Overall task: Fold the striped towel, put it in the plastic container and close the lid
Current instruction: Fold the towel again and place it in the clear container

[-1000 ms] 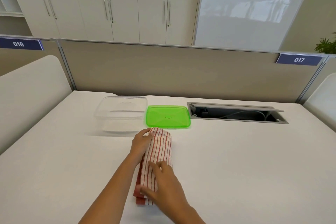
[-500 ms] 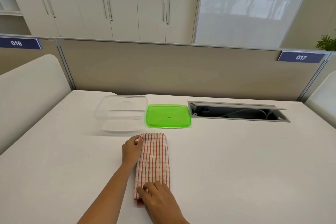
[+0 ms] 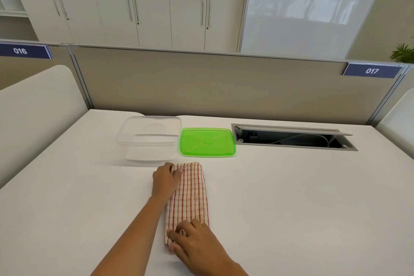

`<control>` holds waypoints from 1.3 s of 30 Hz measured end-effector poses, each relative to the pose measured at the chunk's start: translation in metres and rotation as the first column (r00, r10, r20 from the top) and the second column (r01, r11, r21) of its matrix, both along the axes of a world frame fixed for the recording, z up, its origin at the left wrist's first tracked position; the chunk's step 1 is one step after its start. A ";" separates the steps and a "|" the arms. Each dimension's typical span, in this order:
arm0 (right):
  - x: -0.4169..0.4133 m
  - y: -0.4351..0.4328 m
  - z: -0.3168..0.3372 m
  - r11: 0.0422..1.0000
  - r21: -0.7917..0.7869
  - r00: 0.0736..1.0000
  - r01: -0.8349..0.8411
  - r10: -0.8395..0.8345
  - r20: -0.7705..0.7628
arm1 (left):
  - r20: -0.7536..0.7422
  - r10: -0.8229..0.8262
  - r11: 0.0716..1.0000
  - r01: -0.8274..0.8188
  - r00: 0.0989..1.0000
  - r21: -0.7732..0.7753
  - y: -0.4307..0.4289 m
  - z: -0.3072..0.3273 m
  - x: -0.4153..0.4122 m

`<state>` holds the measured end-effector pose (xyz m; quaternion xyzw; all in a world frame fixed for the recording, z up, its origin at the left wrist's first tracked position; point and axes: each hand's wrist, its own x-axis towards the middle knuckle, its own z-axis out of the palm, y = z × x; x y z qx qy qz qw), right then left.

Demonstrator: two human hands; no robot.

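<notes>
left hand [image 3: 164,180] stretched forward, fingers curled, right hand [image 3: 195,244] nearer, seemingly pinching

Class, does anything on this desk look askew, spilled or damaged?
Nothing spilled or damaged. Only the cable hatch at the back right stands open, its inside exposed. The striped towel lies folded; the green lid sits flat beside the plastic container.

White numerals "016" are read on a dark blue rectangular plate [image 3: 23,51] fixed at the left on top of the beige desk partition [image 3: 201,87]; "017" is read on a matching blue plate [image 3: 371,71] at the right
</notes>
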<state>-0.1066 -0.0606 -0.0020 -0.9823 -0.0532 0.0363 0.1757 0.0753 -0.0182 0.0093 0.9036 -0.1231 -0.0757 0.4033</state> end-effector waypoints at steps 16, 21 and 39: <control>0.003 -0.013 -0.008 0.942 0.304 0.988 0.144 -0.154 0.007 | -0.629 0.113 0.886 -0.364 0.769 -0.286 0.002 0.007 0.020; 0.004 -0.013 -0.010 0.950 0.282 0.990 0.132 -0.140 0.007 | -0.565 0.064 0.963 -0.198 0.823 -0.181 -0.001 0.013 0.017; 0.005 -0.027 0.013 0.782 0.545 0.949 0.301 -0.302 -0.091 | -0.599 -0.424 0.768 -0.080 0.679 -0.635 0.003 0.055 -0.002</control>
